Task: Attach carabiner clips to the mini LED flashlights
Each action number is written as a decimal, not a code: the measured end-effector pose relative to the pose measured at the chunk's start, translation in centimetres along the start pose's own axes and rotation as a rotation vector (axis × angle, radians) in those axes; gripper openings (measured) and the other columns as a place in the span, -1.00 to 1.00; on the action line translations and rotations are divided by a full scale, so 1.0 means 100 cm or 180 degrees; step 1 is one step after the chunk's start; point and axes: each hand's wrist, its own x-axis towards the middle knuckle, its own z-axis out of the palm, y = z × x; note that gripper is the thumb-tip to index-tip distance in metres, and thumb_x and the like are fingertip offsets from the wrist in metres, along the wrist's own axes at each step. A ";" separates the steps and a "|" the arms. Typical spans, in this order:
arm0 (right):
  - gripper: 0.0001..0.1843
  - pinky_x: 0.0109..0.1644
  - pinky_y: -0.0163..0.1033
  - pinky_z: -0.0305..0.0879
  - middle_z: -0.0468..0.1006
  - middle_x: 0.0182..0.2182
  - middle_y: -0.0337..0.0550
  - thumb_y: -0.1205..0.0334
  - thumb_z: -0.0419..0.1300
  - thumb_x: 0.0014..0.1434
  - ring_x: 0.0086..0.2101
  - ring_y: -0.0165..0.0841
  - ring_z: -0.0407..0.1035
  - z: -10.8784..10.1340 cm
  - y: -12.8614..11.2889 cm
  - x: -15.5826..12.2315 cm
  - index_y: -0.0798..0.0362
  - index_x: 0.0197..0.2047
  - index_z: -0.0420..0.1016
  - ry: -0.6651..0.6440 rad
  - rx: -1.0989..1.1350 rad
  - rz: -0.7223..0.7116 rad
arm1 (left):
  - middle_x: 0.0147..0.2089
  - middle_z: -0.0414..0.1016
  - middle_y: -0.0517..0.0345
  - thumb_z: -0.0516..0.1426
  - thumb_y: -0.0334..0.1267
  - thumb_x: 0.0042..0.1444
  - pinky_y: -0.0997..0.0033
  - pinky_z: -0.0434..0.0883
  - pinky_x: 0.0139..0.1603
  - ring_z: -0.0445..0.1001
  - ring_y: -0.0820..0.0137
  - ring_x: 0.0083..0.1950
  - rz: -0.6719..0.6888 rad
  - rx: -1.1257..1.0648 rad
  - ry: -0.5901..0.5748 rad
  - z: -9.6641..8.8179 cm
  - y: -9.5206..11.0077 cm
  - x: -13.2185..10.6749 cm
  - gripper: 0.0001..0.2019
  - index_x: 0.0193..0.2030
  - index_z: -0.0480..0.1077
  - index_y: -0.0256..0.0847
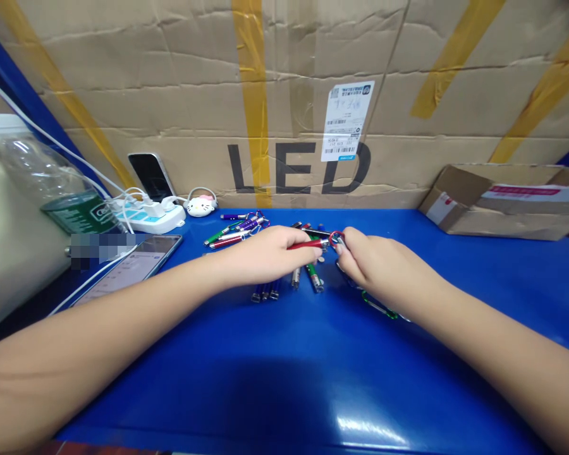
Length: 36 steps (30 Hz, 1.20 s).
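Observation:
Between thumb and fingers, my left hand [270, 253] grips a slim red metal tube [308, 244] that looks like a small keychain flashlight. My right hand [374, 256] pinches a red carabiner clip [336, 239] at the tube's end; whether the two are joined cannot be made out. Under and behind the hands lie loose tubes, among them a green one [315, 278] and several dark blue ones [265, 292]. A green carabiner [379, 306] shows below my right hand. Left of my left hand is a pile of coloured tubes with clips [237, 229].
A large cardboard box [184, 82] marked LED stands behind the blue table [284, 392]. At the right is a small open carton [512, 202]. To the left are a power strip [156, 218], a phone lying flat [137, 265], an upright phone [150, 177] and a plastic bottle [76, 208].

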 end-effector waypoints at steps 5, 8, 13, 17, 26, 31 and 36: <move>-0.80 -0.52 -0.26 -0.17 0.50 -0.54 -0.09 0.18 -0.12 0.28 -0.58 -0.30 0.36 0.001 -0.001 -0.001 0.09 -0.23 0.24 0.0124 -0.0070 -0.0003 | -0.50 0.30 0.24 0.04 0.01 0.16 0.53 0.18 -0.50 0.23 0.52 -0.51 -0.0198 -0.0706 -0.0370 0.001 -0.002 -0.002 -0.66 -0.28 0.42 -0.25; -0.79 -0.53 -0.26 -0.18 0.50 -0.58 -0.07 0.18 -0.12 0.27 -0.60 -0.29 0.35 -0.001 -0.004 -0.002 0.10 -0.26 0.24 0.0211 -0.0201 -0.0035 | -0.58 0.11 0.32 0.07 -0.02 0.16 0.56 0.07 -0.57 0.08 0.59 -0.59 -0.0298 -0.1517 -0.0680 0.003 -0.001 -0.003 -0.67 -0.30 0.39 -0.30; -0.79 -0.54 -0.24 -0.21 0.50 -0.58 -0.03 0.20 -0.13 0.26 -0.62 -0.29 0.34 -0.006 -0.006 -0.002 0.09 -0.30 0.23 0.0307 -0.0318 -0.0026 | -0.62 -0.07 0.39 0.01 -0.10 0.23 0.61 -0.04 -0.63 -0.10 0.63 -0.65 -0.0590 -0.2715 -0.1154 0.007 0.003 -0.004 -0.69 -0.40 0.28 -0.30; -0.77 -0.54 -0.24 -0.23 0.50 -0.60 -0.03 0.20 -0.15 0.26 -0.63 -0.30 0.33 -0.007 -0.006 -0.001 0.08 -0.31 0.25 0.0387 -0.0345 -0.0047 | -0.67 -0.12 0.39 -0.05 -0.13 0.26 0.65 -0.05 -0.68 -0.17 0.63 -0.68 -0.0798 -0.3348 -0.1550 0.009 0.003 -0.003 -0.65 -0.51 0.16 -0.26; -0.74 -0.55 -0.26 -0.25 0.47 -0.63 -0.08 0.16 -0.15 0.27 -0.66 -0.32 0.28 -0.005 -0.005 0.002 0.09 -0.32 0.25 0.0536 -0.0322 -0.0180 | -0.74 -0.20 0.39 -0.09 -0.17 0.23 0.69 -0.01 -0.75 -0.26 0.63 -0.72 -0.1027 -0.4138 -0.1930 0.010 -0.003 0.000 -0.60 -0.62 0.01 -0.22; -0.72 -0.55 -0.27 -0.21 0.44 -0.64 -0.10 0.15 -0.17 0.28 -0.66 -0.32 0.28 -0.002 -0.004 0.005 0.09 -0.32 0.24 0.0576 -0.0238 -0.0187 | -0.73 -0.23 0.41 -0.11 -0.18 0.22 0.70 0.01 -0.76 -0.29 0.64 -0.73 -0.0962 -0.4520 -0.1869 0.014 -0.004 0.000 -0.61 -0.63 0.00 -0.22; -0.71 -0.54 -0.27 -0.19 0.47 -0.61 -0.08 0.15 -0.19 0.29 -0.64 -0.31 0.29 0.001 -0.005 0.007 0.10 -0.29 0.24 0.0579 -0.0158 -0.0207 | -0.73 -0.25 0.42 -0.10 -0.19 0.19 0.69 0.03 -0.78 -0.31 0.64 -0.73 -0.0975 -0.4688 -0.1812 0.016 -0.005 0.000 -0.62 -0.64 0.00 -0.22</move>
